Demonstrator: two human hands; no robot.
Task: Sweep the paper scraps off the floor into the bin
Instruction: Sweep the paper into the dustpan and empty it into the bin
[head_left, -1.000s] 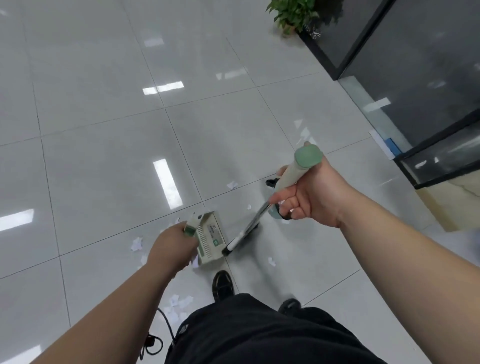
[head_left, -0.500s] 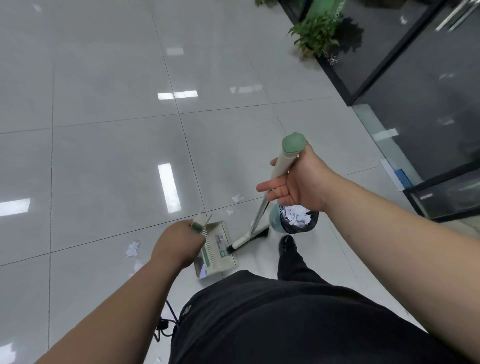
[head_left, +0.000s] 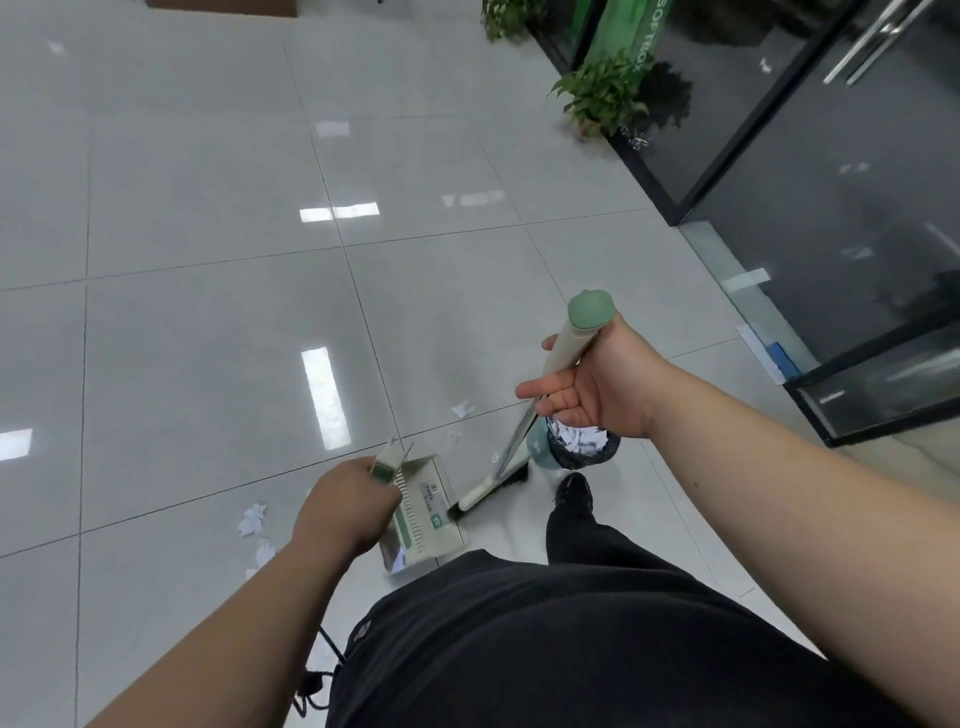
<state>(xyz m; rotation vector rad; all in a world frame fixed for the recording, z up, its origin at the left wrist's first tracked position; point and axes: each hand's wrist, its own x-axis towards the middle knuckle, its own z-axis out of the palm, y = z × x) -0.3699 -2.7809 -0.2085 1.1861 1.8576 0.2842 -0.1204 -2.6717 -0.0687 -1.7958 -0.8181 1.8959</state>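
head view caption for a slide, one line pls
Mid-sweep: left hand holds the dustpan handle, right hand holds the broom beside the paper-filled bin, scraps lying on the tiled floor.

The right hand (head_left: 597, 384) has loosened on the broom (head_left: 571, 348): fingers curled round the handle a second ago now stretch out, and only the thumb hooks it. The bin (head_left: 540, 452), then mostly hidden, shows below that hand, a shoe (head_left: 574, 493) stepped up beside it. The left hand (head_left: 343, 512) has drawn the dustpan (head_left: 423, 514) nearer the legs.
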